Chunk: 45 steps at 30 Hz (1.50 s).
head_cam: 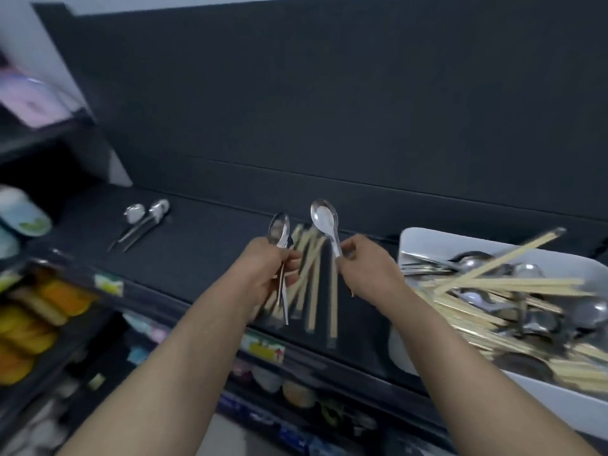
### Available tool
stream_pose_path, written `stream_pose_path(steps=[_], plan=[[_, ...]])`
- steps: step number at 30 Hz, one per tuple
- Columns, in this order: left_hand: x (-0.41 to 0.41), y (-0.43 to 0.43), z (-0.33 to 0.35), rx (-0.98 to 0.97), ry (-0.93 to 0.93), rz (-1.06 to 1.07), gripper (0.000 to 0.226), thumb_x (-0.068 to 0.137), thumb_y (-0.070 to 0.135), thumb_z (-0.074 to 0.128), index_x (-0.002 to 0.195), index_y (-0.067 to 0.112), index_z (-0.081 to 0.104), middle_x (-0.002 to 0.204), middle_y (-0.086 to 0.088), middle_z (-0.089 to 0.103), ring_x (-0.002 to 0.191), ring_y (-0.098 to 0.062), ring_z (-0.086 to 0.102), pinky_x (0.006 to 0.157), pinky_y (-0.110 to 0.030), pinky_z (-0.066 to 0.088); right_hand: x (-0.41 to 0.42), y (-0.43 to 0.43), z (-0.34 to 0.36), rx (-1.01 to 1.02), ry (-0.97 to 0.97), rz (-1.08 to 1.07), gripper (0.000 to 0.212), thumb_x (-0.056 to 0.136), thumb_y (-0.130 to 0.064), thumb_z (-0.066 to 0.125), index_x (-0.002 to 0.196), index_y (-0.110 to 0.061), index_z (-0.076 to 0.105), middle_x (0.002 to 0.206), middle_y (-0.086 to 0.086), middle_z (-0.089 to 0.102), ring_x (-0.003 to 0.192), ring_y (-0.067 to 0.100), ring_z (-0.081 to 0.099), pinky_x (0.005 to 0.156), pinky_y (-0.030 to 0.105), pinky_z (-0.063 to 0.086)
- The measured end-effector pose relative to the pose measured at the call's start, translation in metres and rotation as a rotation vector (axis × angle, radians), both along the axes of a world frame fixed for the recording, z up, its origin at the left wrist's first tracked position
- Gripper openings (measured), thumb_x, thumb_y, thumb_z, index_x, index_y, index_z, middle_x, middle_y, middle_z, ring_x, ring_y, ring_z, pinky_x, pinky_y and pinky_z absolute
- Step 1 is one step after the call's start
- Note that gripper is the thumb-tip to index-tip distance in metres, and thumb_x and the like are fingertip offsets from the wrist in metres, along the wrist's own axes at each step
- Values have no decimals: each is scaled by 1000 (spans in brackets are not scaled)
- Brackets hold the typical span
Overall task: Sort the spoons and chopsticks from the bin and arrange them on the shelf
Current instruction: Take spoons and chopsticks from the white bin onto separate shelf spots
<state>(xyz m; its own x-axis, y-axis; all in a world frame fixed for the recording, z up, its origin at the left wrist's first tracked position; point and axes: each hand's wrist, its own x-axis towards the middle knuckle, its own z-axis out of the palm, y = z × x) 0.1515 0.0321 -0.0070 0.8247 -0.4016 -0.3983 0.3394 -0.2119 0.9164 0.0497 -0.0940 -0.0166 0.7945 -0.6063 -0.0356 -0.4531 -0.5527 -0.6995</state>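
Observation:
My left hand [268, 273] grips a long-handled metal spoon [279, 230], bowl pointing up, over the dark shelf top [204, 258]. My right hand [365, 266] pinches the handle of a short, wide metal soup spoon [324, 215], also bowl up. Beneath and between both hands, several pale wooden chopsticks [312, 291] lie in a loose row on the shelf. Two spoons [144, 215] rest side by side at the shelf's far left. At the right stands the white bin [427, 236], which holds a jumble of chopsticks [493, 287] and metal spoons [595, 309].
A dark wall panel [329, 110] rises behind the shelf. Lower shelves hold packaged goods with price tags [265, 348] along the front edge; orange packets [49, 301] sit at the left. A pale cup-like container [23, 212] stands at the far left.

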Motion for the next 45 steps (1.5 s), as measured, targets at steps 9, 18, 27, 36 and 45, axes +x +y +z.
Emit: stream_pose_path(steps=[9,18,27,36,45], plan=[[121,178,-40,171,-18,161,23,93,-5,45,109,7,54,76,-8,58,54,-15,49,48,-28,46,150,160,-17,13,99,153,16,91,-22,48,106,-26,52,101,-4,65,89,22,63,74,33,50],[215,242,-46,313,-89,110,45,97,-1,41,141,7,40,84,-5,60,61,-14,51,48,-24,47,232,210,-31,26,198,150,17,89,-19,49,103,-25,56,100,-4,63,91,21,58,72,31,47],[307,223,-51,372,-153,96,28,96,2,40,119,12,52,91,-7,61,66,-15,52,56,-27,47,323,199,-53,111,195,109,16,82,-17,51,90,-28,59,87,-8,63,84,19,59,63,28,42],[384,211,-61,579,-228,63,20,85,-1,49,102,7,54,97,-19,66,79,-33,64,74,-43,59,406,203,-67,151,262,153,14,78,-18,49,86,-22,60,79,-1,68,70,22,67,65,26,53],[396,201,-63,822,-519,-81,28,88,4,49,115,5,59,114,-13,63,109,-32,58,85,-32,46,417,206,-67,-115,411,336,20,90,-34,50,98,-24,66,103,-1,67,98,24,63,74,27,45]])
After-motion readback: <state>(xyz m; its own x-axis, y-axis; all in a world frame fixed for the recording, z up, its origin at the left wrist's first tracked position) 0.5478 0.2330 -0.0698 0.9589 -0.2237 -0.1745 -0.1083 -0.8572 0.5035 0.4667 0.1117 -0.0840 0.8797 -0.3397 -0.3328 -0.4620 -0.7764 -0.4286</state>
